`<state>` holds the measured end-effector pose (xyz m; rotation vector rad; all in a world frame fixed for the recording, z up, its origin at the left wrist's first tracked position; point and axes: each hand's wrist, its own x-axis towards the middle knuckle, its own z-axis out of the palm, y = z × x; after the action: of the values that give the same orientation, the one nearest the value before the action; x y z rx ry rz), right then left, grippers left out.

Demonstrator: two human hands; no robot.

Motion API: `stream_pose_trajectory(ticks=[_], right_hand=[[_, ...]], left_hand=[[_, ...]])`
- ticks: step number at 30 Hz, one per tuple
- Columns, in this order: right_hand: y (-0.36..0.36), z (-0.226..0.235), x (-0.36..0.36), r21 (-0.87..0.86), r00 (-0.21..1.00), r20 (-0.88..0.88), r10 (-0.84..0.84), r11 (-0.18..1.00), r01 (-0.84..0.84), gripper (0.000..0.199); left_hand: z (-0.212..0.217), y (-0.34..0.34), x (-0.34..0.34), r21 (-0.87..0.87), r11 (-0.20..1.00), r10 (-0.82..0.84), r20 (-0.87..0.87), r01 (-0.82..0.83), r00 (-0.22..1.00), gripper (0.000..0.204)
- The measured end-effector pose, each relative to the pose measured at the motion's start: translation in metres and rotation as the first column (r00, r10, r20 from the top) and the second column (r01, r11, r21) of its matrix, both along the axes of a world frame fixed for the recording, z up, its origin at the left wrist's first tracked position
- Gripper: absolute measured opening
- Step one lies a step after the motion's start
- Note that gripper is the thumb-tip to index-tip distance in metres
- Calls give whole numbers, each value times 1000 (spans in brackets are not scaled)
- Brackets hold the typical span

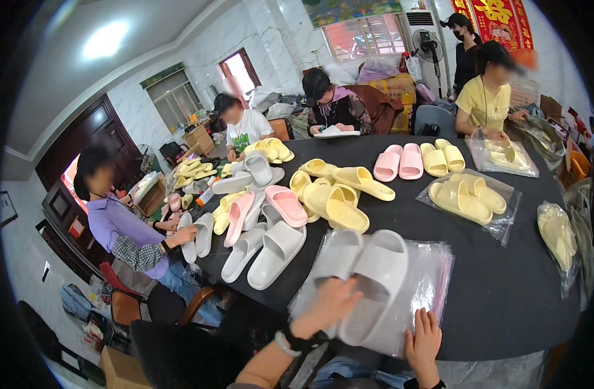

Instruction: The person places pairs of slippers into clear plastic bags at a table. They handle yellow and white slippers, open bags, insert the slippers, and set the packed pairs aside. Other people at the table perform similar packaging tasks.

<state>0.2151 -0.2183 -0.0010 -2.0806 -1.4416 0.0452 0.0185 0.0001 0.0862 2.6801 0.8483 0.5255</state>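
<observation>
A pair of grey slide sandals (pixel 374 275) lies on a stack of clear plastic bags (pixel 433 272) at the near edge of the black table (pixel 504 292). My left hand (pixel 332 305) rests on the heel end of the grey pair, fingers spread over it. My right hand (pixel 425 337) lies flat on the plastic bags at the table's front edge, fingers apart, holding nothing.
Loose yellow slides (pixel 339 198), pink slides (pixel 277 207) and grey slides (pixel 271 249) are heaped on the table's left half. Bagged yellow pairs (pixel 468 198) lie to the right. Several people sit around the table; one in a purple shirt (pixel 115 223) handles a grey slide.
</observation>
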Motion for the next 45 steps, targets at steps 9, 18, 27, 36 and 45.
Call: stream_pose_trajectory(ticks=[9, 18, 27, 36, 45], right_hand=[[-1, 1, -3, -47, 998, 46, -38, 998, 41, 62], [6, -2, -9, -27, 998, 61, -11, 1000, 13, 60], [0, 6, -6, -34, 996, 82, -29, 999, 32, 55], [1, 16, -6, -54, 994, 111, 11, 999, -5, 55], [0, 16, -4, -67, 987, 160, -1, 998, 12, 53]], left_hand=[[69, 192, -135, 196, 903, 350, 181, -382, 919, 21], [74, 352, -230, 186, 675, 666, 263, -714, 698, 20], [10, 243, -122, 454, 781, 372, 212, -428, 904, 49], [-34, 143, -23, 199, 973, -74, -208, 116, 975, 61], [-73, 149, 8, 41, 999, 38, -437, -22, 899, 82]])
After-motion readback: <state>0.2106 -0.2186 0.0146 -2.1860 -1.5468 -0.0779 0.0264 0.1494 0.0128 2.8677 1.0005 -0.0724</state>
